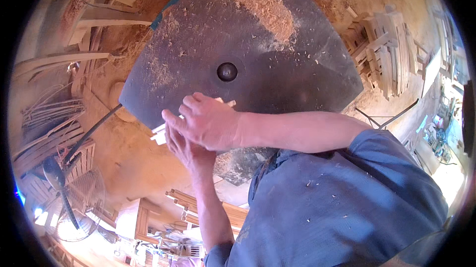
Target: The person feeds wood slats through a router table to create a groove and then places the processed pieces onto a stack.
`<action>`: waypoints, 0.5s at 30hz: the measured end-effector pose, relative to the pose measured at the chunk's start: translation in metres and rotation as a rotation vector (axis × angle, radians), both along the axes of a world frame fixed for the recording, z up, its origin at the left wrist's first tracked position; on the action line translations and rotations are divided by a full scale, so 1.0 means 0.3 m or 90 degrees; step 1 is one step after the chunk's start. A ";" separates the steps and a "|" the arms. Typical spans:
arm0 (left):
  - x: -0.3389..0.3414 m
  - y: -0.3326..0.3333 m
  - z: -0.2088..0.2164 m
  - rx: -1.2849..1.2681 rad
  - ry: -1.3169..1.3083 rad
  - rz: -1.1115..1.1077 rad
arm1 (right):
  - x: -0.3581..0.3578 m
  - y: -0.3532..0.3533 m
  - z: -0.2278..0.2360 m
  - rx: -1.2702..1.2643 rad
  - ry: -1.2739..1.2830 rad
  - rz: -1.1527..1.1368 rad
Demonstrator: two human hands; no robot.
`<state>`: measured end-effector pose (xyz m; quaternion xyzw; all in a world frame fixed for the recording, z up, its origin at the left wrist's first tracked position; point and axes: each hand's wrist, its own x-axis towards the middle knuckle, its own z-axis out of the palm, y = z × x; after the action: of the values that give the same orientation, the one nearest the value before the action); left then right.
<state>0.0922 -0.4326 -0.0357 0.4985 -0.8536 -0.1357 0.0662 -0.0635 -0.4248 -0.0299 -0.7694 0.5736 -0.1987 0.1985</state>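
Note:
At the near left edge of a dark metal machine table (277, 83), both of my hands are together on light wooden strips (158, 135). My right hand (210, 122) reaches across from the right, its fingers closed over the strips from above. Below and partly behind it, my left hand (191, 150) grips the same strips, with some of its fingers hidden. The strips' ends stick out to the left of the hands and a little beyond the right hand; their middle is covered. A round black spindle (227, 71) rises from the table just beyond my hands.
Wood shavings (263, 9) lie across the table's far part. Stacked wood offcuts (389, 54) stand on the floor at right. A standing fan (74, 197) is at lower left, with a dark cable or rod (94, 130) near it. Long boards (74, 59) lean at upper left.

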 end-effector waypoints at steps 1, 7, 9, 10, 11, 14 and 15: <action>-0.015 0.011 0.002 0.026 0.031 0.007 | 0.004 0.004 0.074 0.050 0.006 0.019; 0.037 0.100 0.057 0.409 0.515 0.325 | -0.003 0.162 0.262 -0.212 -0.326 0.016; 0.006 0.138 0.025 0.533 0.698 0.429 | -0.061 0.255 0.232 -0.194 -0.356 -0.043; -0.022 0.153 0.017 0.590 0.786 0.479 | -0.103 0.291 0.199 -0.160 -0.293 -0.087; -0.071 0.159 0.007 0.647 0.862 0.515 | -0.126 0.335 0.156 -0.089 -0.253 -0.178; -0.181 0.209 -0.046 0.769 0.972 0.560 | -0.179 0.467 -0.032 0.049 -0.159 -0.209; -0.198 0.231 -0.061 0.804 0.971 0.566 | -0.202 0.498 -0.062 0.033 -0.138 -0.211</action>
<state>0.0327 -0.3634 -0.0541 0.4916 -0.1067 -0.7883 0.3544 -0.1241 -0.2754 -0.0485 -0.6330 0.6727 -0.2955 0.2437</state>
